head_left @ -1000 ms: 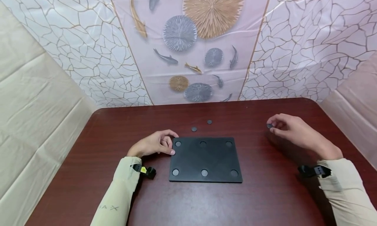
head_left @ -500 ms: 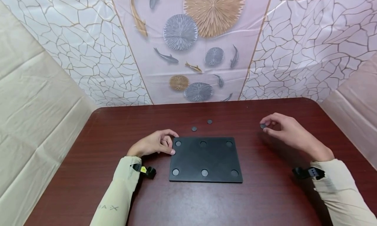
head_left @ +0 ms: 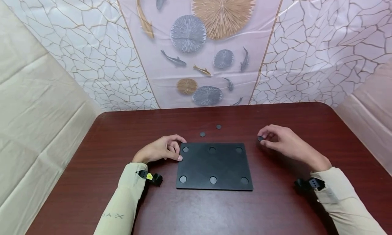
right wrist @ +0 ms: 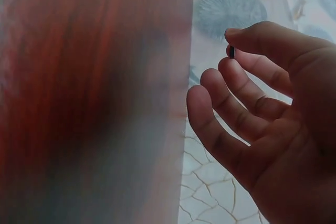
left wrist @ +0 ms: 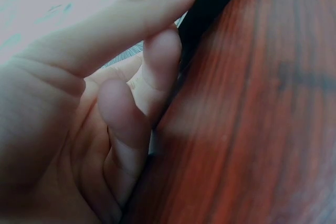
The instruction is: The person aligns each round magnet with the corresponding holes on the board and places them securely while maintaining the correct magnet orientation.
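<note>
A flat black rectangular board [head_left: 216, 165] with several round recesses lies on the table. My left hand [head_left: 162, 149] holds its left edge, thumb on the rim and index finger at the far left corner; in the left wrist view the other fingers curl beside the board's dark edge. To the right of the board, my right hand [head_left: 284, 141] pinches a small dark disc [head_left: 260, 138] between thumb and index finger. That disc [right wrist: 232, 52] shows edge-on in the right wrist view. Two similar discs, one nearer [head_left: 202, 134] and one farther [head_left: 218, 127], lie behind the board.
The dark red wooden table [head_left: 211, 214] ends at a patterned cloth backdrop [head_left: 199, 68]. Plain pale cloth [head_left: 39, 109] hangs along the left side, with more on the right. Each wrist wears a black strap with a camera.
My right hand has moved left and slightly nearer, carrying the pinched disc toward the board's right side. The left hand and the board have stayed in place.
</note>
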{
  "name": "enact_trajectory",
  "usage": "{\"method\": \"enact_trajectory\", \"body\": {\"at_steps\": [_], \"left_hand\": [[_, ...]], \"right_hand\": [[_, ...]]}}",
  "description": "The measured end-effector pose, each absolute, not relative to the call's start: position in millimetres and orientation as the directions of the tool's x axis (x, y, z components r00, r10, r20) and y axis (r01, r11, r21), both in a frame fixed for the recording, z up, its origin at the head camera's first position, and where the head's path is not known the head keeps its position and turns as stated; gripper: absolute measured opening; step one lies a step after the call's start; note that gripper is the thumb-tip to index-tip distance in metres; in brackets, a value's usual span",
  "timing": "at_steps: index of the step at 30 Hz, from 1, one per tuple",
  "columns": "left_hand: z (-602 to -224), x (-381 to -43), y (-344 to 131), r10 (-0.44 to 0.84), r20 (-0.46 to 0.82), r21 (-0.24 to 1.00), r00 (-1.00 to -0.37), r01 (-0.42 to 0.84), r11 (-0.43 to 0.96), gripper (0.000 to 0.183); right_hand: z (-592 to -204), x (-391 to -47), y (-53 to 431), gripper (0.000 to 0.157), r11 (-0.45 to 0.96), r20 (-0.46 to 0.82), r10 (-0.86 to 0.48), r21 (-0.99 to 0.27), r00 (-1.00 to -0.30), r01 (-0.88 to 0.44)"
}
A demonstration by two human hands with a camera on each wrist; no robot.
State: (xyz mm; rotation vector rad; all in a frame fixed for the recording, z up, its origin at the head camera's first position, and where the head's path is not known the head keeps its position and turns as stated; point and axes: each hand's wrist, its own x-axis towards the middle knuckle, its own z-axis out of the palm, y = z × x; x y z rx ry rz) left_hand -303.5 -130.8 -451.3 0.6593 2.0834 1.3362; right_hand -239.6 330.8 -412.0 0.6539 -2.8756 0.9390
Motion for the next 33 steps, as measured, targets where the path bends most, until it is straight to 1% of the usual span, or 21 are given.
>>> {"method": "enact_trajectory", "body": {"at_steps": [6,12,20,25,33], "left_hand": [[-453,-305,-127,0.68,-0.201,0.924,-0.705,0.093,0.37,0.062],[-456,-306,-122,0.695,-0.199,0.926,-0.691,0.1,0.364,0.061],[-453,-305,-132,0.672,-0.197,0.915,-0.714,0.113,0.387,0.061],[-453,-305,-132,0.685,-0.187,0.917,-0.704,0.125,0.379,0.06],[-451,-305,-131,0.685,-0.183,0.921,-0.705,0.121,0.37,0.06]], "right_hand": [[-420,-237,324,0.019,0.71,0.169,-0.397,-0.566,-0.902,-0.419],[-423,-233,320,0.018,0.713,0.147,-0.396,-0.574,-0.907,-0.404],[-424,-239,304,0.017,0.713,0.128,-0.422,-0.565,-0.897,-0.416],[-425,-239,299,0.018,0.724,0.125,-0.419,-0.552,-0.899,-0.414],[-426,-237,288,0.016,0.724,0.139,-0.438,-0.531,-0.888,-0.441]]}}
